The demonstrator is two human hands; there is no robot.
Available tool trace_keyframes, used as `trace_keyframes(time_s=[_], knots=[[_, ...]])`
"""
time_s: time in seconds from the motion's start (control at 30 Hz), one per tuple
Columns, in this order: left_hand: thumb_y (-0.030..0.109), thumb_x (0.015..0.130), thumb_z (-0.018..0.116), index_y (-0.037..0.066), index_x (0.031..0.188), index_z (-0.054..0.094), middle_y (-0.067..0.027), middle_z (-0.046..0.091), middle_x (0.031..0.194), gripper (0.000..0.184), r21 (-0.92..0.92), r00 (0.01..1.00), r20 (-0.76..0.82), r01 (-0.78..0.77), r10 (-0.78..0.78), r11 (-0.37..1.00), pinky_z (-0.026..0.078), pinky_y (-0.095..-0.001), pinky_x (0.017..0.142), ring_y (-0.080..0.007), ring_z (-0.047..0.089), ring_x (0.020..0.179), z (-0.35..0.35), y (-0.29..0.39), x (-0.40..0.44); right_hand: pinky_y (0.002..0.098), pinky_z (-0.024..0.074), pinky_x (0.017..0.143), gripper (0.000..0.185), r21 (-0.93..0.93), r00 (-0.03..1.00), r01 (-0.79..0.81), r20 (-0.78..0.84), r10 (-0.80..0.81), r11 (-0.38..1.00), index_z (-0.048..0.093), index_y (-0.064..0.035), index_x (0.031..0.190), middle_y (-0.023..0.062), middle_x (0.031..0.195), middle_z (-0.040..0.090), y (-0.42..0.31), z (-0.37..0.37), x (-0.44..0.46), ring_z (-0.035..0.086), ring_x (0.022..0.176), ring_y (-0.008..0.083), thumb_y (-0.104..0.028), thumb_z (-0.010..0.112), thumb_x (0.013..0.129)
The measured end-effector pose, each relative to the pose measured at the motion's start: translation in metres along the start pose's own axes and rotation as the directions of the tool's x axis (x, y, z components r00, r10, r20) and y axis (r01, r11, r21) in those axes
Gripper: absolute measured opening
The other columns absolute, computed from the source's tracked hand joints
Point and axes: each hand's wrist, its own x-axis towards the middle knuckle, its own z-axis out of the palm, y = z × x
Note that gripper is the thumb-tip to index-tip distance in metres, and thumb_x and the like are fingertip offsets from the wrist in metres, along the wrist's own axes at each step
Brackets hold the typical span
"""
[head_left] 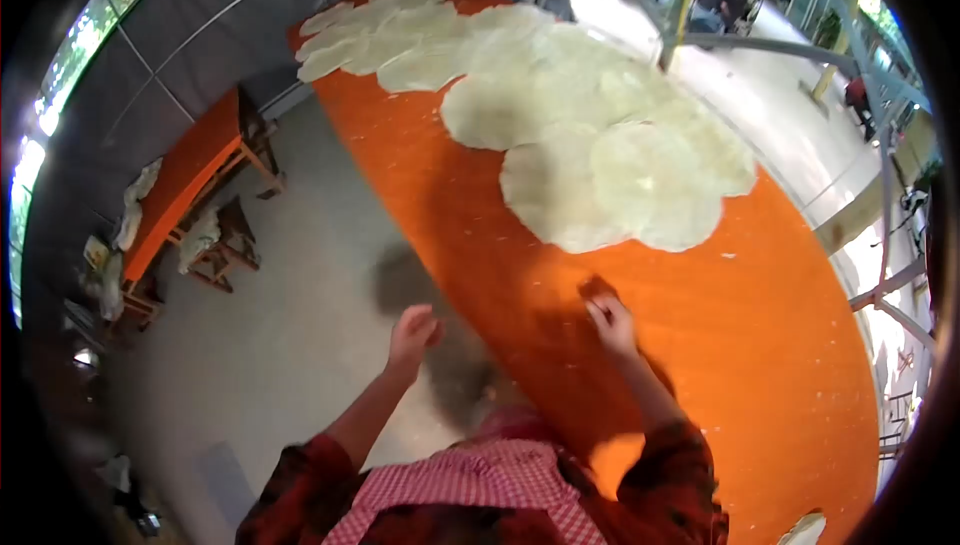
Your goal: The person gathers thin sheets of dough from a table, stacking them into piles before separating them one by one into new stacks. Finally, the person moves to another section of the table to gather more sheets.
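Many thin, round, pale sheets of dough (640, 185) overlap on the far half of a long orange table (760, 345). My right hand (612, 325) hovers over the bare orange surface, nearer to me than the closest sheets and apart from them. Its fingers are drawn together, and I see nothing between them. Over the grey floor, left of the table's edge, my left hand (414, 335) hangs with curled fingers and no visible object. Dark shadows lie on the tabletop near my right hand.
A smaller orange table (190, 180) stands at the left, with wooden stools (225, 250) and pale bags beside it. Metal frame bars (760, 43) run along the right side. Another pale piece (803, 529) lies at the table's near right corner. Grey sheeting (200, 25) hangs behind.
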Motion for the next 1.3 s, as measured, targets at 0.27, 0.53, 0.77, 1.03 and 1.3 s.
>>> trace_keyframes(time_s=[0.27, 0.53, 0.77, 1.03, 1.3], knots=[[0.003, 0.090, 0.049, 0.005, 0.113, 0.049, -0.0107, 0.063, 0.097, 0.023, -0.034, 0.984, -0.114, 0.137, -0.140, 0.990, 0.052, -0.0315, 0.071, -0.0182, 0.062, 0.083, -0.058, 0.076, 0.176, 0.0304, 0.0473, 0.060, 0.006, 0.005, 0.680, -0.540, 0.592, 0.432, 0.842, 0.063, -0.0027, 0.083, 0.0038, 0.073, 0.062, -0.071, 0.236, 0.248, 0.059, 0.066, 0.0156, -0.009, 0.064, 0.082], [0.000, 0.090, 0.050, 0.004, 0.104, 0.054, -0.0076, 0.063, 0.090, 0.015, 0.480, 0.919, -0.093, -0.297, 0.384, 0.826, 0.049, -0.0316, 0.074, -0.0187, 0.060, 0.082, -0.178, 0.097, 0.437, 0.0289, 0.0457, 0.054, 0.028, 0.557, 0.829, -0.520, 0.146, 0.540, 0.648, 0.054, 0.0080, 0.107, 0.0082, 0.076, 0.060, 0.036, 0.373, 0.537, 0.056, 0.062, 0.0154, -0.003, 0.060, 0.082], [0.007, 0.089, 0.054, 0.003, 0.100, 0.055, -0.0155, 0.056, 0.096, 0.012, 0.874, 0.808, 0.124, -0.364, 0.576, 0.323, 0.046, -0.0409, 0.075, -0.0327, 0.055, 0.090, -0.234, 0.145, 0.644, 0.0294, 0.0467, 0.054, 0.020, 0.475, 0.653, -0.549, -0.269, 0.708, 0.688, 0.062, 0.0018, 0.089, 0.0078, 0.072, 0.061, 0.113, 0.474, 0.691, 0.059, 0.064, 0.0176, -0.010, 0.071, 0.075], [0.004, 0.088, 0.051, 0.002, 0.098, 0.052, -0.0165, 0.052, 0.096, 0.011, 0.846, 0.897, 0.163, -0.341, 0.410, 0.410, 0.044, -0.0437, 0.073, -0.0349, 0.051, 0.089, -0.234, 0.161, 0.651, 0.0325, 0.0483, 0.054, 0.020, 0.191, 0.779, -0.489, -0.343, 0.525, 0.851, 0.066, 0.0009, 0.083, 0.0079, 0.072, 0.063, 0.069, 0.302, 0.791, 0.059, 0.060, 0.0180, -0.013, 0.071, 0.070], [0.007, 0.089, 0.051, 0.000, 0.102, 0.050, -0.0178, 0.052, 0.099, 0.015, 0.887, 0.903, 0.220, -0.343, 0.369, 0.310, 0.043, -0.0441, 0.076, -0.0350, 0.050, 0.090, -0.228, 0.161, 0.654, 0.0384, 0.0470, 0.055, 0.021, 0.171, 0.528, -0.709, -0.514, 0.676, 0.684, 0.064, 0.0012, 0.086, 0.0090, 0.076, 0.063, 0.179, 0.190, 0.743, 0.060, 0.064, 0.0214, -0.011, 0.072, 0.070]])
